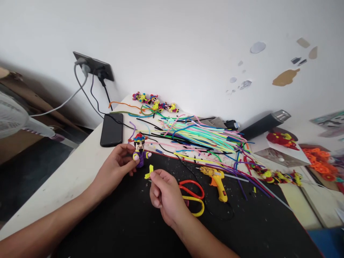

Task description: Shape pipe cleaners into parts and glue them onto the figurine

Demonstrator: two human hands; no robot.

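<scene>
A small pipe-cleaner doll (pixel 140 160) stands upright over the black mat, with a purple robe, yellow cuffs, a dark beard and a red and blue hat. My left hand (pixel 118 163) grips it from the side, thumb against its body. In my right hand (pixel 165 191) a small bent yellow pipe-cleaner piece (pixel 149 172) is pinched between thumb and fingers, just right of and below the doll, apart from it. Scissors (pixel 197 195) with red and yellow handles lie beside my right hand, their blades hidden behind it. A yellow hot glue gun (pixel 216 179) rests farther right.
Many coloured pipe cleaners (pixel 201 136) lie in a heap along the wall. Finished dolls (pixel 156 102) lie at the back, with more (pixel 279 175) at the right. A black phone (pixel 111 129) is at the left edge, a dark thermos (pixel 264 123) at the right. Cords run from a socket (pixel 94 65).
</scene>
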